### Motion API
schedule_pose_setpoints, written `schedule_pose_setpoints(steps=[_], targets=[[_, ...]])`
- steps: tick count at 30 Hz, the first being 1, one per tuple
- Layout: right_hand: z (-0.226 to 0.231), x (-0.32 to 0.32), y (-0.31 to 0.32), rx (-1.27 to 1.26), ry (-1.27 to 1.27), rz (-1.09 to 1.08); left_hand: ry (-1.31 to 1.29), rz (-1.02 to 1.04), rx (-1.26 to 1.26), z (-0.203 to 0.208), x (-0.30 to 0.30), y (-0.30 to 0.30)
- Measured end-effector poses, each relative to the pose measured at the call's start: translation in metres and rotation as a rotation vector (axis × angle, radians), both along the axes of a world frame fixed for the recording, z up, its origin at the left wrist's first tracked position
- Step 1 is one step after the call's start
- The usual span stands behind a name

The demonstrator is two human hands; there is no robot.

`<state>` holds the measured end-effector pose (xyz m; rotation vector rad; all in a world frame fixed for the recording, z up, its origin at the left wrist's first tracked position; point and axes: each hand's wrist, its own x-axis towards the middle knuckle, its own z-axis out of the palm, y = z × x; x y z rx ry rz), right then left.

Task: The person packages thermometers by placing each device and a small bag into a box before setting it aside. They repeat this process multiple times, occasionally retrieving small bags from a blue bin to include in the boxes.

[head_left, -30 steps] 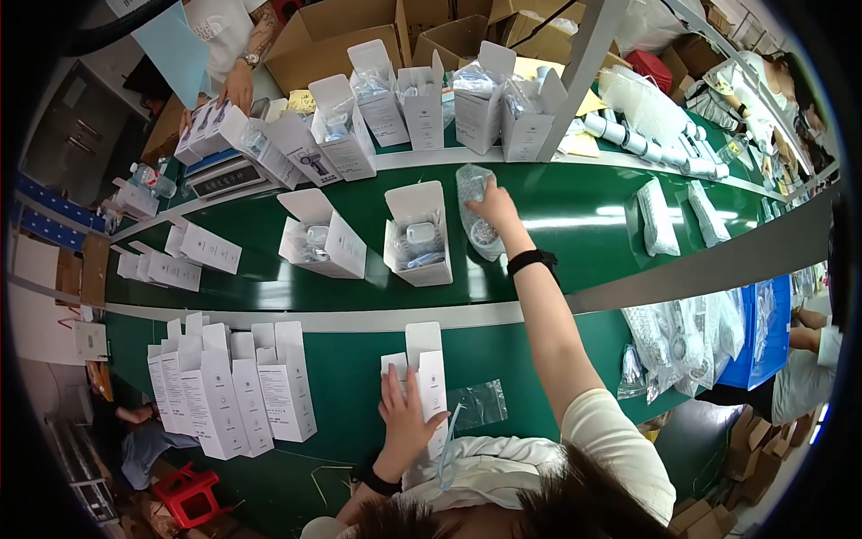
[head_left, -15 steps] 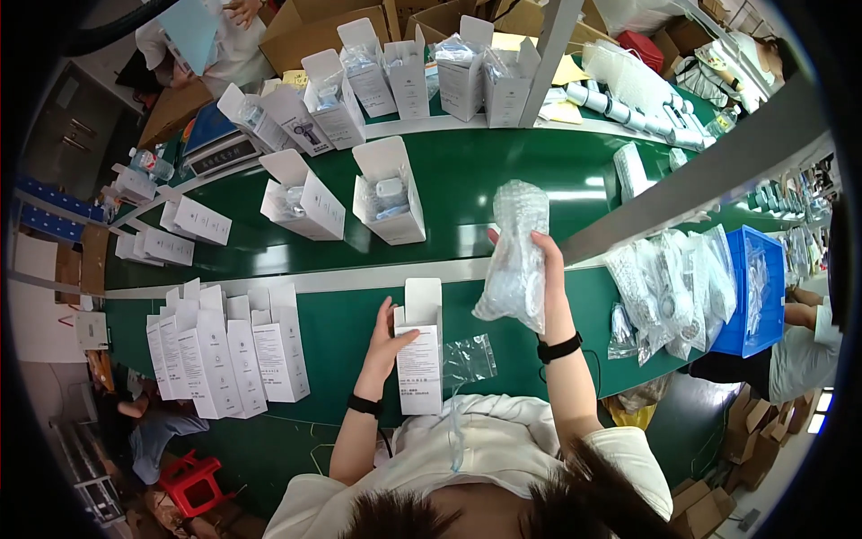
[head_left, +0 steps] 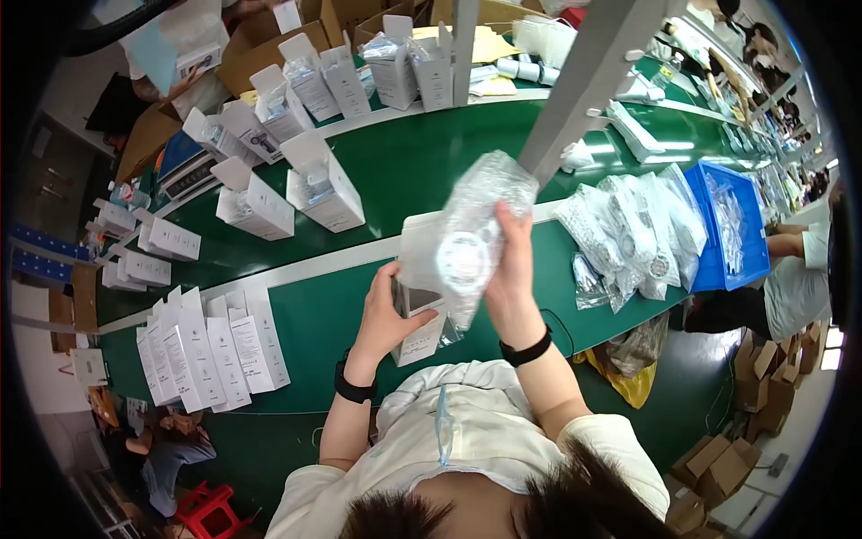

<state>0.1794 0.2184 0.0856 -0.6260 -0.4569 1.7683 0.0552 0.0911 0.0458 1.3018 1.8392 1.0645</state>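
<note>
In my right hand point(head_left: 512, 260) is a bubble-wrapped item point(head_left: 489, 193), its fingers closed around the wrap's right side. A pale round part point(head_left: 464, 260) shows through the plastic at the near end; what the item is I cannot make out. The wrapped item hangs tilted just over a white carton point(head_left: 418, 349) and hides part of its opening. My left hand point(head_left: 384, 322) grips the carton from its left side, thumb across the near face. The carton's tall lid flap point(head_left: 417, 241) stands up at the back. Behind the carton, only a corner of a clear plastic bag point(head_left: 451, 335) shows.
White cartons point(head_left: 206, 355) stand packed together on the left. Open filled cartons point(head_left: 323, 189) stand on the far green bench. Several bubble-wrapped items point(head_left: 628, 234) lie right, beside a blue bin point(head_left: 759, 242). A grey metal post point(head_left: 584, 99) rises beyond my right hand.
My right hand has brought the bubble-wrapped item leftward to the carton's opening, turning its round part into view. The carton now leans in my left hand. The whole view has shifted.
</note>
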Motion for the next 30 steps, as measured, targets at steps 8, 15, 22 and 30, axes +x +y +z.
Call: schedule_pose_setpoints(steps=[8, 15, 22, 30], targets=[[-0.034, -0.018, -0.022, 0.793, -0.806, -0.408, 0.101, 0.232, 0.455, -0.024, 0.032, 0.006], [-0.059, 0.077, 0.002, 0.997, -1.225, -0.068, 0.027, 0.352, 0.557, -0.047, 0.005, 0.014], [-0.169, 0.202, 0.027, 0.507, -2.426, -0.037, 0.132, 0.359, 0.460, -0.073, -0.026, -0.011], [-0.113, 0.145, 0.044, 0.536, -1.503, 0.131, 0.281, 0.390, 0.348, -0.031, -0.037, -0.019]])
